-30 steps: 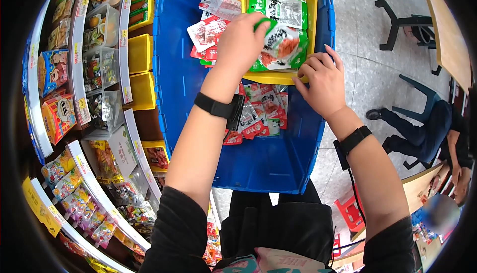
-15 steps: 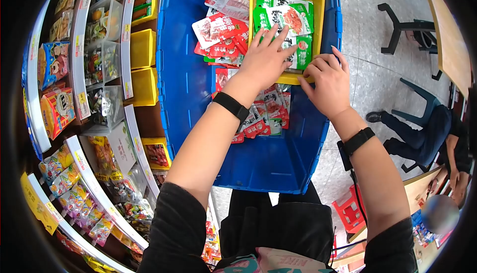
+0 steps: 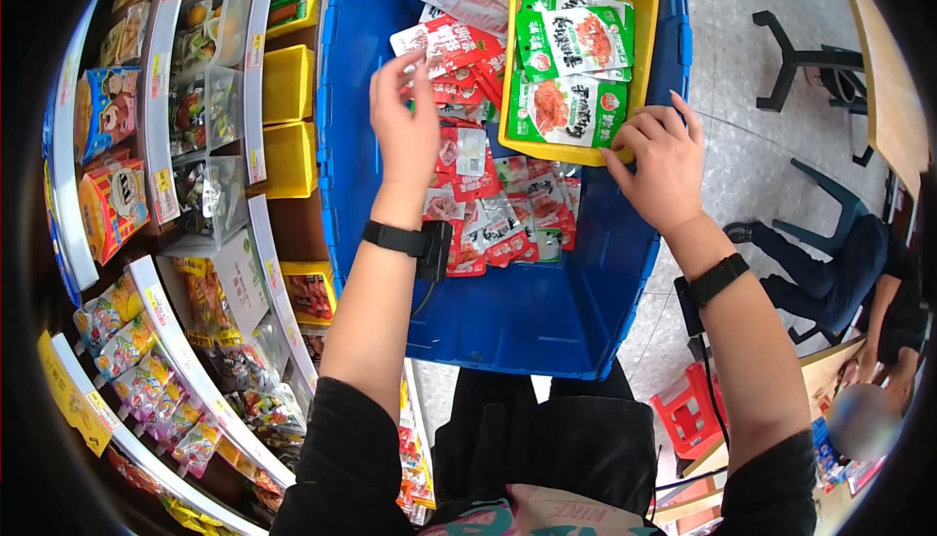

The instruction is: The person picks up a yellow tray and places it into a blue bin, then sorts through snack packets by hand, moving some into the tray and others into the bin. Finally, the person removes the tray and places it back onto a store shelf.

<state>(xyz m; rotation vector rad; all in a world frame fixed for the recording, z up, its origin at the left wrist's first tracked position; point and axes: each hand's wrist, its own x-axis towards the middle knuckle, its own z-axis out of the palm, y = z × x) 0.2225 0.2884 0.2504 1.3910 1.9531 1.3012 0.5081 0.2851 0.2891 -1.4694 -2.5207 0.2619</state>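
Note:
Inside a big blue crate (image 3: pixel 390 326), a yellow tray (image 3: pixel 515 67) sits at the far right and holds several green-and-white snack packets (image 3: pixel 566 111). My right hand (image 3: pixel 664 160) grips the tray's near right corner, thumb and fingers closed around the rim. My left hand (image 3: pixel 405 131) hovers over the left side of the crate, its fingers apart and nothing in them. Just beyond its fingertips lie red-and-white packets (image 3: pixel 454 48). More loose packets (image 3: pixel 498 228), mostly red, are spread over the crate floor nearer to me.
Shelves on the left carry bagged snacks (image 3: pixel 112 214), clear plastic bins (image 3: pixel 210 106) and yellow trays (image 3: pixel 289 160). On the right are a red stool (image 3: pixel 688 409), a chair base (image 3: pixel 776 58) and a seated person (image 3: pixel 830 272) at a table.
My left hand has moved left, off the packets in the yellow tray. Those packets now lie in full view. My right hand stays at the tray's corner.

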